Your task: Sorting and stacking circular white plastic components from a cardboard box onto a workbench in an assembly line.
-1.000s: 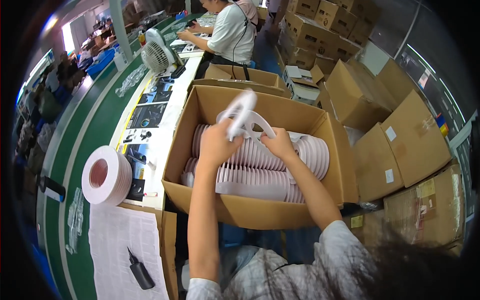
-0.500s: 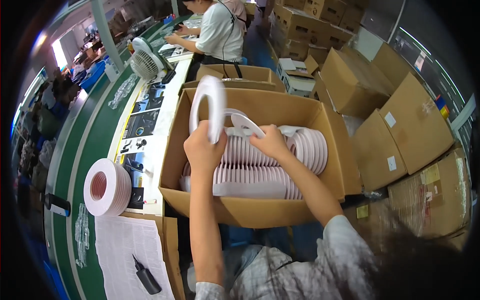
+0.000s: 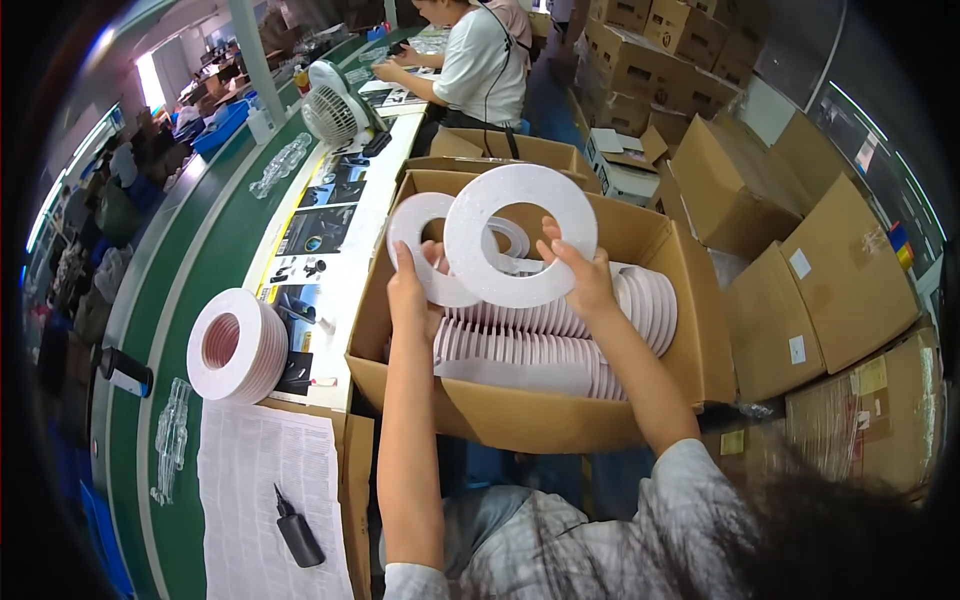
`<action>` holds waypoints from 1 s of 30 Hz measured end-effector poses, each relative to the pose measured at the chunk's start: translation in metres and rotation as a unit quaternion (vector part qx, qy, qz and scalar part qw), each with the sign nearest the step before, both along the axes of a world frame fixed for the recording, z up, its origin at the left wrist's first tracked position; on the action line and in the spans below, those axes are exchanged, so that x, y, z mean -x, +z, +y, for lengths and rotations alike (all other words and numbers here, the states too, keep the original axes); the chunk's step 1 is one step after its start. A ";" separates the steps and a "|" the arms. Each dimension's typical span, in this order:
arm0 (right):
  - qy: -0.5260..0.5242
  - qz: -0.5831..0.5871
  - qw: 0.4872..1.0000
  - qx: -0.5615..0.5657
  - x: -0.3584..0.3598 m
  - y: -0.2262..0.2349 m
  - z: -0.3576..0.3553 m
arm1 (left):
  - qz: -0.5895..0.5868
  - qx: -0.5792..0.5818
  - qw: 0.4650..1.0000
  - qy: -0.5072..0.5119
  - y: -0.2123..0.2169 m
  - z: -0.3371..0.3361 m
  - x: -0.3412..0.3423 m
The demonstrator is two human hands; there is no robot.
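Over an open cardboard box [image 3: 712, 340], each of my hands grips a flat white ring. My left hand [image 3: 410, 300] is closed on the left ring [image 3: 408, 220], thumb on its face. My right hand [image 3: 588, 280] pinches the right edge of the other ring [image 3: 475, 262], with fingers through its hole. The right ring overlaps the left one in front; whether they touch I cannot tell. Inside the box, rows of similar rings [image 3: 510, 348] stand on edge, packed with whitish sheets. Part of another ring [image 3: 512, 238] shows behind the held ones.
Left of the box, a stack of white rings [image 3: 258, 350] sits on the bench beside a printed paper sheet [image 3: 268, 450] bearing a black nozzle bottle [image 3: 298, 538]. Beyond are a green conveyor [image 3: 215, 290], a fan [image 3: 335, 112] and a seated person [image 3: 480, 65]. Cardboard boxes [image 3: 745, 180] crowd the right.
The ring in my left hand has turned to face me. My right hand has raised its ring out of the box, in front of the left one. The whole view has shifted slightly.
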State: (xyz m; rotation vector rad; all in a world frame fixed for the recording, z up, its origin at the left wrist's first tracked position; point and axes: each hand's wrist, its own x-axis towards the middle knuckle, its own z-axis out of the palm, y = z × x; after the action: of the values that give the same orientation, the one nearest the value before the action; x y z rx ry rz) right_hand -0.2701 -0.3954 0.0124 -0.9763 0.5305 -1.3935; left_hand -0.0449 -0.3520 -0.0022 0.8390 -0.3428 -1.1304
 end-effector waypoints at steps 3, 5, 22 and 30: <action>0.000 0.093 0.995 0.045 -0.012 -0.028 -0.018 | 0.030 0.064 0.981 -0.180 -0.004 0.000 0.008; 0.011 0.086 0.996 -0.024 -0.019 -0.038 -0.014 | 0.040 0.061 0.964 -0.255 -0.010 0.002 0.003; 0.100 0.287 0.926 0.226 -0.184 0.106 -0.042 | -0.767 -0.036 0.638 -0.053 -0.039 -0.001 0.014; 0.281 0.478 0.790 0.262 -0.405 0.106 0.024 | -0.712 0.092 0.679 0.153 -0.056 0.006 0.011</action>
State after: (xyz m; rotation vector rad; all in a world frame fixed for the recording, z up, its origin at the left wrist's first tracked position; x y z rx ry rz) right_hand 0.1345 -0.3714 0.1182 -2.1241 0.5050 -0.3977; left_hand -0.0564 -0.3464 -0.0586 1.4051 -1.5136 0.1243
